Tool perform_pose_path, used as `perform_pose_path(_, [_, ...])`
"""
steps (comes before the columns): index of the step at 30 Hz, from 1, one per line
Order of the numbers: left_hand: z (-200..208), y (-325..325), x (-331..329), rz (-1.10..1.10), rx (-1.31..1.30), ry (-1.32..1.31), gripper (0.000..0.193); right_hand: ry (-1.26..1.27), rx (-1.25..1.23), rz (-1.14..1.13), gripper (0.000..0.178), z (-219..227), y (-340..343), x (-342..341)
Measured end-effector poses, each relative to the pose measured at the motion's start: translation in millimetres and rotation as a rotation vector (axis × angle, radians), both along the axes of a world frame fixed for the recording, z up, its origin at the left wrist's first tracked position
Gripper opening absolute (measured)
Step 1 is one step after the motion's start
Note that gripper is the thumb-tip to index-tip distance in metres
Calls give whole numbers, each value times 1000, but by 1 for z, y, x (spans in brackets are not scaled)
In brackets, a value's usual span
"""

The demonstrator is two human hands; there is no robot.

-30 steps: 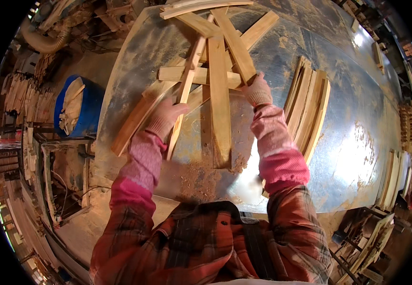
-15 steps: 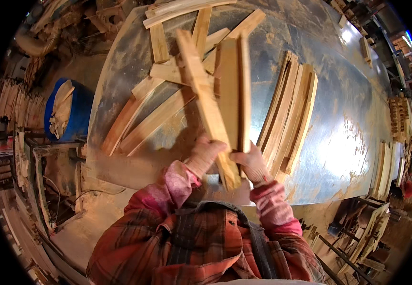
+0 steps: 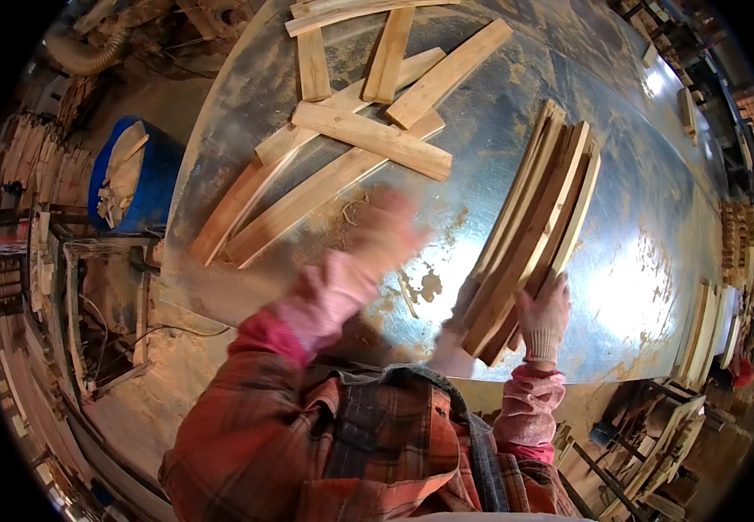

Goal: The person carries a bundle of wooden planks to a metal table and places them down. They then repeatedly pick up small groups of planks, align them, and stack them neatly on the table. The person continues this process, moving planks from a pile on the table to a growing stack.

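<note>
My left hand [image 3: 387, 233] is smeared by motion above the bare metal between the loose boards and the stack. Its fingers cannot be made out, and nothing shows in it. My right hand [image 3: 545, 318], in a pale knit glove, is closed on the near right end of a stack of curved wooden boards [image 3: 529, 230]. Its thumb lies on the boards and its fingers run along their outer side. The boards stand side by side, slanting away from me. Closest to my left hand lies a short loose board [image 3: 372, 139], crossing other pieces.
More wooden boards [image 3: 451, 74] lie scattered over the far left of the dusty metal table [image 3: 629, 191]. A blue bin [image 3: 161, 178] with wood scraps stands beyond its left edge. A metal frame [image 3: 70, 296] is at the left; lumber [image 3: 699, 335] is at the right.
The two boards held up in my hands are now down on the stack at the right. My right hand moved right with them; my left hand came away, up and slightly left.
</note>
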State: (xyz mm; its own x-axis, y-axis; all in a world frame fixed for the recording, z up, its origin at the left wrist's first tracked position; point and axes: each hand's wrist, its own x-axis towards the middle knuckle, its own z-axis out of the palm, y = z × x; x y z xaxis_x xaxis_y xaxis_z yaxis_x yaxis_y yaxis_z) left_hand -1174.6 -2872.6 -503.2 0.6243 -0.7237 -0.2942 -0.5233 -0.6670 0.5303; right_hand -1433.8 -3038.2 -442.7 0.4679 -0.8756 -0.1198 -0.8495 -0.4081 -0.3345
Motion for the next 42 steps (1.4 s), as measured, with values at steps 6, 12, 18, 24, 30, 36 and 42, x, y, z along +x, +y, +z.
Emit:
perform_pose_path(6, [-45, 138, 113, 153, 179, -429, 84, -156, -145, 494, 80, -49, -29, 189])
perform_pose_path(12, [15, 150, 67, 177, 199, -29, 67, 155, 138, 637, 74, -55, 3, 290])
perform_pose_path(18, [20, 226, 3, 214, -205, 533, 70, -406, 713, 136, 70, 17, 36, 135])
perform_pose_path(24, [59, 46, 4, -199, -287, 564, 66, -515, 371, -245, 64, -21, 7, 25])
perform_pose_path(30, [-8, -79, 133, -134, -88, -523, 86, -235, 150, -120, 74, -20, 15, 17])
perform_pose_path(36, [-16, -131, 167, -198, 352, -629, 82, -442, 275, -196, 68, -51, 31, 0])
perform_pose_path(42, [-28, -155, 153, -221, 174, -742, 80, -434, 485, -211, 64, -55, 41, 14])
